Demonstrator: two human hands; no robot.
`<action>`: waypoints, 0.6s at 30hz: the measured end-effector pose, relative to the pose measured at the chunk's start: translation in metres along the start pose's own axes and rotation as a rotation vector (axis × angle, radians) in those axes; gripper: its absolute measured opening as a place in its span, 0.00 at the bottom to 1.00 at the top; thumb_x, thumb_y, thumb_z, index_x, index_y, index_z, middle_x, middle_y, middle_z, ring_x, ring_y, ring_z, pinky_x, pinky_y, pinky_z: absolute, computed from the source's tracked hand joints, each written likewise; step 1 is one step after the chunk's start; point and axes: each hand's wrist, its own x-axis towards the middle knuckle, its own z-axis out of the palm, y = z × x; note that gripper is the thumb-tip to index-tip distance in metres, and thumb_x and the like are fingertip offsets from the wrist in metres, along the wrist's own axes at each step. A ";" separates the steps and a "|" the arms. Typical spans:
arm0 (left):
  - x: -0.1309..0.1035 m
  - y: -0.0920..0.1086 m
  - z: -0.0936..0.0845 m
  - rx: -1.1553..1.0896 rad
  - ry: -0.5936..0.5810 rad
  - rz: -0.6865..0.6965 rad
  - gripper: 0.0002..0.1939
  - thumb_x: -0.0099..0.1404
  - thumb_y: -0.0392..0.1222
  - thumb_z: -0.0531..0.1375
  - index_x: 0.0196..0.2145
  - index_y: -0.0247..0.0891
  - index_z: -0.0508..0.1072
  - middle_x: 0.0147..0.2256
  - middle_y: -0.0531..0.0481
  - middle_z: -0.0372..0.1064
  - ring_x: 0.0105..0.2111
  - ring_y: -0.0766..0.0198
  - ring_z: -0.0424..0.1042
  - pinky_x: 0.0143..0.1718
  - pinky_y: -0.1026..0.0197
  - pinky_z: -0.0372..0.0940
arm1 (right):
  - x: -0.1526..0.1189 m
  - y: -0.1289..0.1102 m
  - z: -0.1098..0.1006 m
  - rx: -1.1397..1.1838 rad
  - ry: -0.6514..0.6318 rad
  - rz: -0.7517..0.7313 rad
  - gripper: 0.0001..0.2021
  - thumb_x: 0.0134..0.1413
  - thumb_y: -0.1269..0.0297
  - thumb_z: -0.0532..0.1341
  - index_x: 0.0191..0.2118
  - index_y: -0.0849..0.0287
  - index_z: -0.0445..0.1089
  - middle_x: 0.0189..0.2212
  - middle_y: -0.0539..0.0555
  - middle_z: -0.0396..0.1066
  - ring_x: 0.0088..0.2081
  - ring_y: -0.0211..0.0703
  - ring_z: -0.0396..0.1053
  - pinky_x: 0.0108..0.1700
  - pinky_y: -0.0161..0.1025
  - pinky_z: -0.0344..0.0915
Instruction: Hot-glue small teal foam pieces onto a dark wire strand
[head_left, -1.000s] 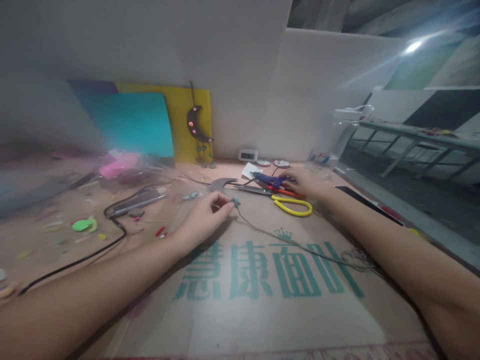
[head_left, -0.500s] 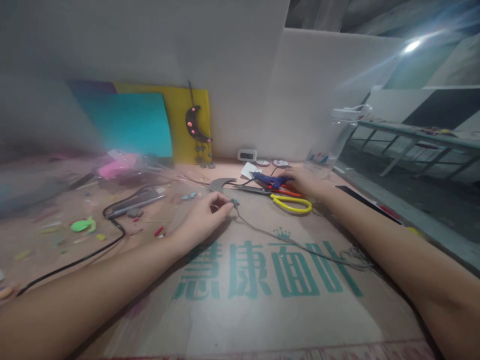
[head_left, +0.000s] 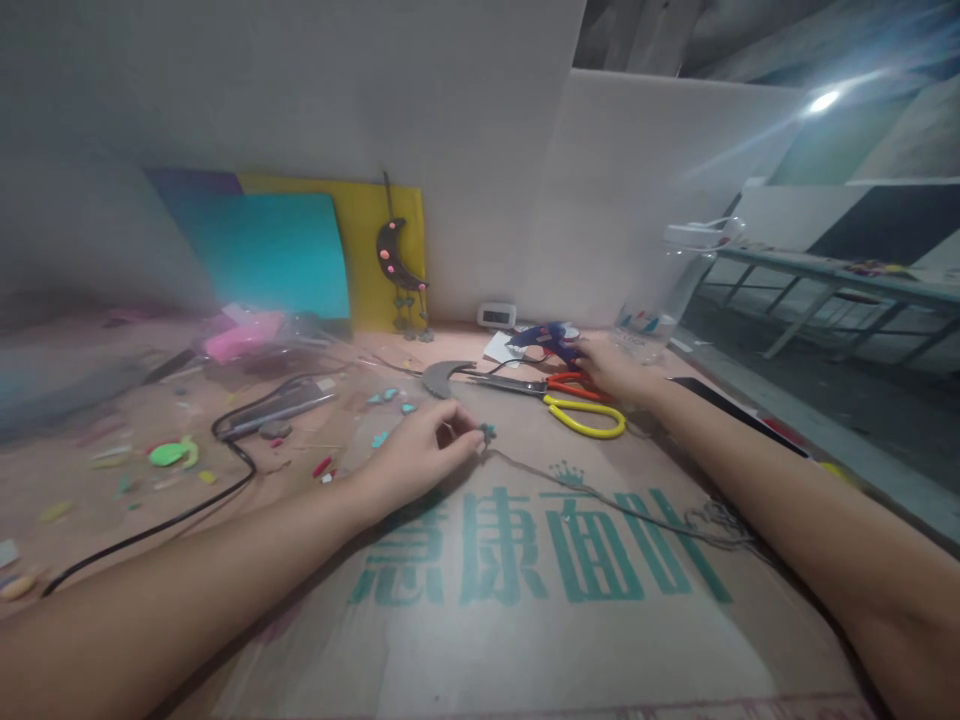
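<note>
My left hand [head_left: 442, 440] pinches a small teal piece [head_left: 488, 433] between thumb and forefinger, low over the table. A thin grey cord [head_left: 585, 488] runs from that piece to a loose tangle on the right. My right hand [head_left: 600, 368] is closed on a blue glue gun [head_left: 546, 340], whose nozzle points left over a white paper piece [head_left: 502, 348]. Just below lie scissors with yellow and orange handles [head_left: 585, 417], blades pointing left. A grey crescent [head_left: 441, 378] lies left of the blades.
A finished-looking dark moon ornament [head_left: 397, 258] leans on yellow and teal sheets [head_left: 285, 250]. Clay scraps [head_left: 171, 454] and a black cable [head_left: 157, 522] spread over the left. A small white clock [head_left: 496, 316] and a clear bottle [head_left: 656, 300] stand at the back.
My right hand has lifted the glue gun off the scissors, up and slightly right. My left hand, with the teal piece, has shifted a little right and nearer me.
</note>
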 end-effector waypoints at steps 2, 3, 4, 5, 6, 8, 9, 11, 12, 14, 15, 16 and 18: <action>-0.001 0.000 0.001 0.028 -0.017 0.032 0.09 0.63 0.46 0.57 0.32 0.38 0.71 0.31 0.50 0.72 0.30 0.63 0.68 0.31 0.63 0.61 | 0.002 -0.001 0.002 0.022 0.007 0.005 0.18 0.59 0.64 0.56 0.53 0.57 0.69 0.49 0.60 0.73 0.46 0.52 0.71 0.51 0.46 0.64; -0.001 0.000 0.001 0.036 -0.019 0.036 0.09 0.63 0.47 0.57 0.32 0.38 0.71 0.32 0.50 0.72 0.30 0.63 0.68 0.30 0.63 0.61 | 0.002 -0.001 0.003 0.032 0.010 0.007 0.18 0.59 0.64 0.55 0.54 0.57 0.69 0.50 0.60 0.73 0.46 0.52 0.71 0.51 0.46 0.64; 0.000 0.000 0.001 0.036 -0.020 0.033 0.09 0.63 0.47 0.57 0.33 0.38 0.71 0.31 0.50 0.72 0.29 0.63 0.68 0.30 0.63 0.61 | 0.003 -0.002 0.003 0.043 0.014 0.011 0.18 0.60 0.64 0.54 0.54 0.57 0.69 0.50 0.59 0.73 0.47 0.51 0.71 0.52 0.46 0.64; 0.000 0.001 0.001 0.033 -0.018 0.026 0.09 0.63 0.46 0.57 0.33 0.38 0.71 0.31 0.50 0.72 0.29 0.64 0.68 0.30 0.63 0.60 | 0.003 -0.002 0.003 0.055 0.017 0.016 0.18 0.60 0.64 0.54 0.54 0.57 0.69 0.50 0.59 0.73 0.47 0.51 0.71 0.52 0.46 0.64; 0.000 0.001 0.000 0.029 -0.015 0.016 0.09 0.63 0.46 0.57 0.32 0.38 0.71 0.31 0.50 0.72 0.29 0.64 0.68 0.30 0.63 0.60 | 0.003 -0.003 0.004 0.065 0.019 0.021 0.18 0.61 0.65 0.53 0.54 0.57 0.69 0.50 0.58 0.73 0.47 0.50 0.71 0.52 0.46 0.64; 0.001 0.003 0.000 0.025 -0.014 -0.005 0.09 0.62 0.46 0.57 0.32 0.38 0.70 0.31 0.50 0.71 0.29 0.64 0.67 0.29 0.63 0.60 | 0.003 -0.004 0.003 0.084 0.020 0.037 0.18 0.60 0.66 0.53 0.54 0.57 0.70 0.50 0.57 0.73 0.48 0.50 0.71 0.52 0.46 0.64; 0.001 0.003 0.000 0.025 -0.019 -0.013 0.09 0.62 0.46 0.57 0.32 0.37 0.70 0.31 0.50 0.71 0.29 0.64 0.67 0.29 0.63 0.60 | 0.002 -0.005 0.003 0.092 0.020 0.047 0.18 0.60 0.66 0.54 0.54 0.57 0.70 0.51 0.57 0.73 0.48 0.50 0.71 0.53 0.47 0.64; 0.001 0.003 0.000 0.027 -0.032 -0.020 0.10 0.62 0.46 0.57 0.32 0.37 0.70 0.31 0.50 0.71 0.29 0.64 0.67 0.29 0.63 0.59 | 0.001 -0.008 0.002 0.109 0.019 0.069 0.19 0.58 0.67 0.55 0.55 0.58 0.70 0.52 0.58 0.72 0.50 0.52 0.70 0.54 0.47 0.63; 0.001 0.003 0.000 0.028 -0.038 -0.020 0.10 0.62 0.46 0.57 0.32 0.37 0.70 0.31 0.50 0.71 0.28 0.64 0.67 0.29 0.63 0.60 | 0.001 -0.010 0.002 0.120 0.015 0.079 0.19 0.58 0.67 0.56 0.55 0.58 0.70 0.52 0.58 0.71 0.51 0.52 0.70 0.55 0.48 0.63; 0.001 0.001 0.000 0.035 -0.047 -0.012 0.10 0.63 0.47 0.56 0.33 0.37 0.70 0.31 0.51 0.71 0.28 0.65 0.66 0.30 0.63 0.60 | 0.000 -0.015 0.002 0.148 0.006 0.094 0.19 0.57 0.68 0.57 0.55 0.58 0.70 0.53 0.57 0.71 0.51 0.52 0.70 0.55 0.48 0.63; 0.002 0.001 0.000 0.039 -0.049 -0.008 0.10 0.63 0.47 0.56 0.33 0.37 0.70 0.31 0.51 0.71 0.29 0.65 0.66 0.30 0.63 0.60 | 0.000 -0.017 0.003 0.165 0.006 0.102 0.20 0.57 0.68 0.57 0.55 0.58 0.69 0.53 0.57 0.71 0.51 0.52 0.70 0.55 0.48 0.64; 0.002 0.000 0.000 0.044 -0.050 -0.005 0.10 0.63 0.47 0.56 0.33 0.37 0.70 0.31 0.51 0.71 0.29 0.65 0.66 0.30 0.63 0.60 | 0.000 -0.018 0.004 0.185 0.009 0.112 0.20 0.57 0.68 0.58 0.55 0.58 0.69 0.53 0.57 0.71 0.52 0.51 0.70 0.55 0.47 0.64; 0.002 0.000 0.000 0.048 -0.053 -0.006 0.11 0.63 0.47 0.56 0.33 0.37 0.70 0.31 0.51 0.71 0.29 0.65 0.66 0.30 0.63 0.59 | 0.002 -0.019 0.006 0.231 0.019 0.145 0.20 0.56 0.70 0.58 0.56 0.60 0.68 0.53 0.58 0.71 0.51 0.49 0.71 0.54 0.45 0.66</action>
